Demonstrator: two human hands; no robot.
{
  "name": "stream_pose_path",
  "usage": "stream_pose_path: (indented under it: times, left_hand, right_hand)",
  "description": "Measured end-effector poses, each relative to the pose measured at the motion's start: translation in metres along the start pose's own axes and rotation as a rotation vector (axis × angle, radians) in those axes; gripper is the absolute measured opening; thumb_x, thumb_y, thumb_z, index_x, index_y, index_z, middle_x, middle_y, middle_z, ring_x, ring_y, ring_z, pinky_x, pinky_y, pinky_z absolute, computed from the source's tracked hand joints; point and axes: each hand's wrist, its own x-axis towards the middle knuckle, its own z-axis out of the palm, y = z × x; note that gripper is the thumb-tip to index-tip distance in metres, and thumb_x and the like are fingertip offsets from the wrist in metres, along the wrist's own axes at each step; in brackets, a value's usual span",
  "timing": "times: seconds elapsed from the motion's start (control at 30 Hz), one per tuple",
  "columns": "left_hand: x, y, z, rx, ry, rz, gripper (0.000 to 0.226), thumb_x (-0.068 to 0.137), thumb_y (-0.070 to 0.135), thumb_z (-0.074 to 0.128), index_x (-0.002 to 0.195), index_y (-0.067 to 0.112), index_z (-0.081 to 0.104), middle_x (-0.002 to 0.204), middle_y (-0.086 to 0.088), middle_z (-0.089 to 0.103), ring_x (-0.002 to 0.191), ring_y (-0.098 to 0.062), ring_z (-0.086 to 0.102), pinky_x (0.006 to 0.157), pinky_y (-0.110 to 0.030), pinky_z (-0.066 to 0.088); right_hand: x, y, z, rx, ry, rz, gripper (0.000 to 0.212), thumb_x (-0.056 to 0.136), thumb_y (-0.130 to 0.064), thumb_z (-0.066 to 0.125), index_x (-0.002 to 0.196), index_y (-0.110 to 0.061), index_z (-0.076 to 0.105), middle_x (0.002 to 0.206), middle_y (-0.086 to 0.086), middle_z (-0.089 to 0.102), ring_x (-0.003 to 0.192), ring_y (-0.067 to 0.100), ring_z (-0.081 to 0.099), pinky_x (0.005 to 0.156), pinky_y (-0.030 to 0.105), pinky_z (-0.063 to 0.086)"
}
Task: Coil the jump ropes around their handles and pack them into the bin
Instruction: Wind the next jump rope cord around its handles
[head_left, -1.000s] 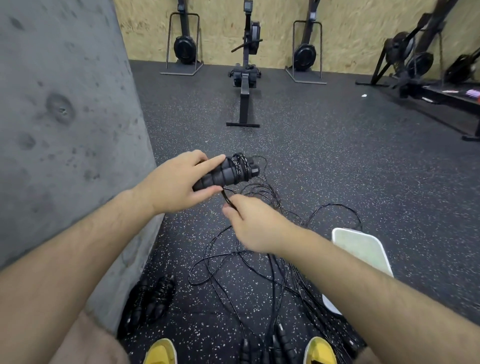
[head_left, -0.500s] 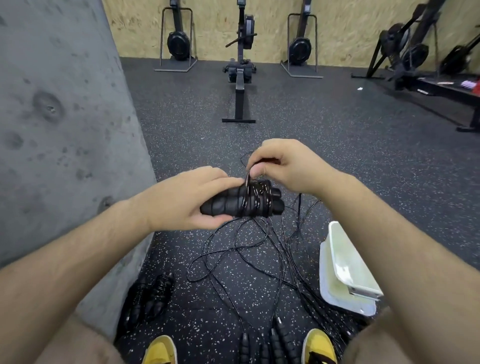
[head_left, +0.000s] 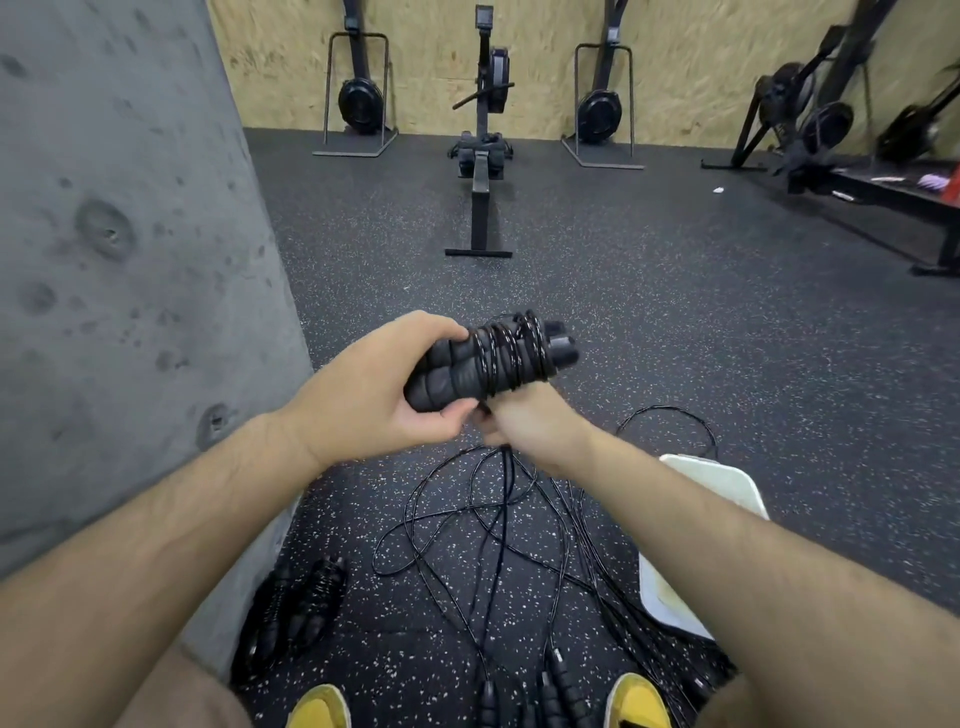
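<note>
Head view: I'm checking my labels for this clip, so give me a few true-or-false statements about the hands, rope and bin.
1. The left hand grips the handles. True.
2. The rope is fully wound. False: much of it lies loose on the floor.
3. The bin stands on the person's right. True.
4. The right hand is above the handles. False: it holds the rope below them.

Even, fairly dim indoor light, soft shadows; wide-angle bending at edges, perhaps slight blur.
</note>
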Motion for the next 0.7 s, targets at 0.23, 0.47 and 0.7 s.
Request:
stream_pose_path:
  times: [0.23,0.47,0.7]
  left_hand:
    - [0.005,-0.041,-0.002,0.193,-0.131,-0.053,0.057,0.083,0.051,0.063,0.128,0.015,0.058,0.109,0.000,0.058,0.102,-0.018,0.055,0.092,-0.036,0.047]
    - [-0.004,-0.064,-0.007,0.272,-0.244,-0.042,0.061,0.093,0.057,0.055,0.139,0.017,0.051,0.122,-0.002,0.056,0.110,-0.024,0.056,0.097,-0.048,0.049]
    - [-0.008,-0.047,0.000,0.174,-0.381,0.007,0.062,0.092,0.061,0.054,0.142,0.024,0.052,0.127,0.002,0.051,0.115,-0.019,0.048,0.106,-0.039,0.039]
  right_hand:
    - [-0.011,0.003,0.039,-0.529,0.011,-0.136,0.018,0.107,-0.023,0.037,0.105,-0.014,0.051,0.098,0.011,0.065,0.084,0.031,0.059,0.069,0.034,0.037]
    - [-0.028,-0.033,0.004,-1.102,0.135,-0.399,0.028,0.107,-0.038,0.035,0.113,-0.018,0.055,0.101,0.000,0.063,0.088,0.027,0.063,0.064,0.035,0.037]
    - [-0.007,-0.038,-0.027,-1.311,0.172,-0.737,0.035,0.102,-0.051,0.044,0.106,-0.027,0.069,0.096,-0.003,0.063,0.086,0.029,0.065,0.062,0.033,0.037]
